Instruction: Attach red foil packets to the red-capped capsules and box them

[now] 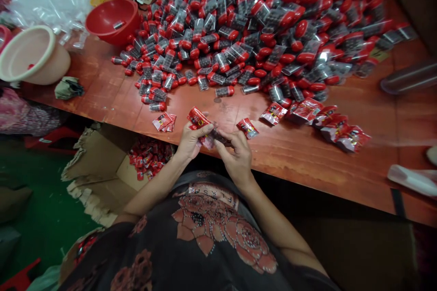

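Observation:
Over the table's front edge, my left hand [190, 140] is closed on a red printed packet [198, 117] that sticks up above the thumb. My right hand [235, 152] pinches a clear tube with dark contents [218, 136], its end meeting the packet; my fingers cover much of both. How far the tube sits inside the packet I cannot tell. Right of my hands lies a single red packet [248, 128], and to the left a few flat red packets [164, 122] overlap. Behind is a big heap of clear tubes with red caps [225, 54].
Several red packets [336, 127] line the table's right side. A red bowl [102, 16] and a cream tub [51, 50] stand at the left, near a crumpled cloth [68, 88]. Below the edge, an open cardboard box [99, 159] holds red packets. A clear cylinder [409, 79] lies far right.

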{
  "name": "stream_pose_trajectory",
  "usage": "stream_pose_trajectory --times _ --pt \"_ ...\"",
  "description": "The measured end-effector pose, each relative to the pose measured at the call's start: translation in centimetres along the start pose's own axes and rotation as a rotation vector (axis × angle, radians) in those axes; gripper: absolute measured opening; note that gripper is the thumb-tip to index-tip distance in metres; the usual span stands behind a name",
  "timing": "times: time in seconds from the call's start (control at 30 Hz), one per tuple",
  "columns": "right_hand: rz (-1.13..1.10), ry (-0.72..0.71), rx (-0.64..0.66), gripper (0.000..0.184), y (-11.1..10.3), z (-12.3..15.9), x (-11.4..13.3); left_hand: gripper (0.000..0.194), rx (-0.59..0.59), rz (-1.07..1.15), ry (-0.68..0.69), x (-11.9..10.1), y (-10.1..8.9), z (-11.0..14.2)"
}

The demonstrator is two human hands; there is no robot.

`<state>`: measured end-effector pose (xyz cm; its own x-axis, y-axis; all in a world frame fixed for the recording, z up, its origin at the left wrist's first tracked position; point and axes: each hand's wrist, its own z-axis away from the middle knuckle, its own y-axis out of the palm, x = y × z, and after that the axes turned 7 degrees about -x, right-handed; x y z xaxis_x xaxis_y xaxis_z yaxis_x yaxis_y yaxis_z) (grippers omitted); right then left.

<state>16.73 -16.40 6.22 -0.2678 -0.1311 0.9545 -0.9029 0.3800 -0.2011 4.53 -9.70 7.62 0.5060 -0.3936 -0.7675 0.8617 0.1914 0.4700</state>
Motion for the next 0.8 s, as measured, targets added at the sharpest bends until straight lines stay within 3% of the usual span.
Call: stream_pose_trajectory --times 0.23,0.47,0.67,0.8 --pt "-0.153 0.119 -0.001 0.026 -0.2 0.0 -0.7 0.056 0.090 -0.070 -0.066 -0.1 -0.5 0.0" --pt "0.015 0.019 -0.062 0.031 -0.1 0.2 -0.9 0.038 0.063 -0.052 -0.119 0.6 -0.4 -0.1" --pt "-0.303 0.321 -0.071 0.033 0.7 -0.2 -2.3 0.046 -0.032 0.034 -0.109 1.8 -0.4 -0.8" --pt "-0.363 0.406 -0.105 0.036 0.5 -0.9 -2.9 0.044 -0.089 0.073 -0.092 1.8 -0.9 -1.3"
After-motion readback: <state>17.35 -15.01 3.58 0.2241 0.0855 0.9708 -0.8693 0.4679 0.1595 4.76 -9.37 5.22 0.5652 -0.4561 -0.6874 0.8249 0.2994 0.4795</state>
